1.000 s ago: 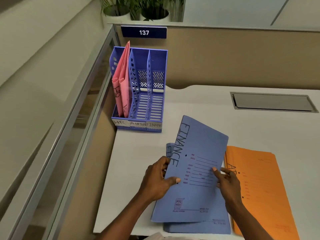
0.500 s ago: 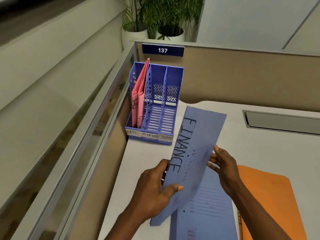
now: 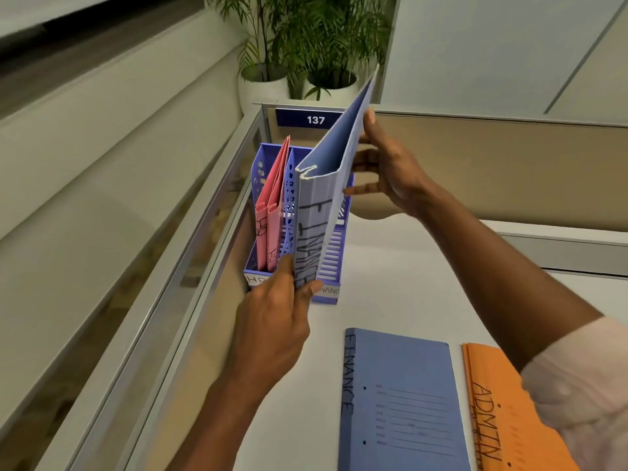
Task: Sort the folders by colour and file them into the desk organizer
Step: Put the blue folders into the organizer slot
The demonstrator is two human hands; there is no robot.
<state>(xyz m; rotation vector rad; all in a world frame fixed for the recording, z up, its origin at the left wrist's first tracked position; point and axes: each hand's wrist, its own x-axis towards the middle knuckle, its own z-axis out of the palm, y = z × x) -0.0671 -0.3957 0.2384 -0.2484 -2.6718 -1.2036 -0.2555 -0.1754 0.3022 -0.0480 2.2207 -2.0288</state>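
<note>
Head view: I've lifted the blue folder (image 3: 316, 219) off the table (image 3: 390, 277) and stood it at the organizer (image 3: 331, 266). My left hand (image 3: 272, 321) pinches its spine, right hand (image 3: 387, 178) grips its top, ready to slide into the FINANCE slot.

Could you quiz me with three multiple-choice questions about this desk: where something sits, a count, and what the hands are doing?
1. Where are the pink paper folders?
A. leftmost slot of the blue plastic desk organizer
B. flat on the desk
C. rightmost slot

2. How many blue folders are in view?
A. one
B. two
C. four

3. The upright blue FINANCE folder is:
A. lying untouched
B. held by both hands
C. held by one hand

Answers:
1 A, they stand upright above the HR label.
2 B, one is held and another blue folder lies flat beside the orange ADMIN folder.
3 B, the left hand grips its bottom and the right hand its top.
</note>
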